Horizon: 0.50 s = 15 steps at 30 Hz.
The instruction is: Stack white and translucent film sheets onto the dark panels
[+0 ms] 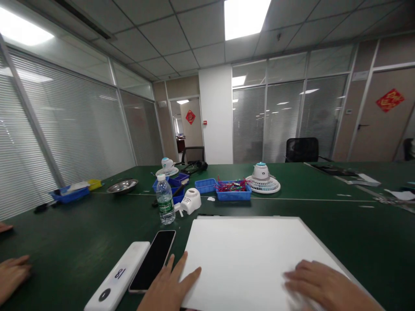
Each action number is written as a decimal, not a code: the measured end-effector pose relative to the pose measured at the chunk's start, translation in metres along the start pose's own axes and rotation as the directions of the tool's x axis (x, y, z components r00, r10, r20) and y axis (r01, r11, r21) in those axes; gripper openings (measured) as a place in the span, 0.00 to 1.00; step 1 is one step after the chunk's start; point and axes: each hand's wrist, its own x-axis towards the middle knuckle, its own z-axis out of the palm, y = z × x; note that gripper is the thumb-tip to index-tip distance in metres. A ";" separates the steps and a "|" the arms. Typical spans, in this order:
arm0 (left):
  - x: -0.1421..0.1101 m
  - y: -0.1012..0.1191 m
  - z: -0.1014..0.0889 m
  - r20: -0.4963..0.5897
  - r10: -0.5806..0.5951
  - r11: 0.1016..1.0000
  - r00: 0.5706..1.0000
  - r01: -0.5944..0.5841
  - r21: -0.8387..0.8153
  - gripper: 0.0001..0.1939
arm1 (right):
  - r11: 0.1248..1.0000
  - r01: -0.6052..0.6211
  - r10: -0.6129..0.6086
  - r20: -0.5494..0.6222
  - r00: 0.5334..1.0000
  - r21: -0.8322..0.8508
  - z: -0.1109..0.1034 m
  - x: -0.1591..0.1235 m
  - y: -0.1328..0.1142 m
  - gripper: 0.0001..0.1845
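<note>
My left hand [170, 287] lies flat and open on the left edge of a large white board [253, 255] on the green table, its thumb on the board. My right hand [319, 287] rests open on the board's right side, fingers stretched out and slightly blurred. Neither hand holds anything. A black phone [154, 259] lies just left of my left hand, beside a white power bank [119, 276] marked with a number.
A water bottle [165, 199] stands behind the phone with a white fan part [190, 201] next to it. Blue trays [233, 190], a white fan [262, 178] and a metal bowl [122, 186] sit farther back. Another person's hand [13, 272] rests at the far left.
</note>
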 end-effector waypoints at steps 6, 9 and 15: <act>0.000 0.019 -0.019 0.086 -0.029 0.994 0.996 0.038 -0.101 0.41 | 0.779 -0.615 0.579 0.238 0.780 0.120 0.024 0.025 0.107 0.38; 0.001 0.018 -0.021 0.068 -0.046 0.993 0.997 0.054 -0.106 0.39 | 0.732 -0.675 0.633 0.273 0.725 0.096 0.042 0.029 0.134 0.41; 0.009 -0.005 0.000 -0.002 -0.026 0.986 1.000 0.025 -0.168 0.37 | 0.725 -0.685 0.646 0.272 0.714 0.077 0.058 0.027 0.130 0.37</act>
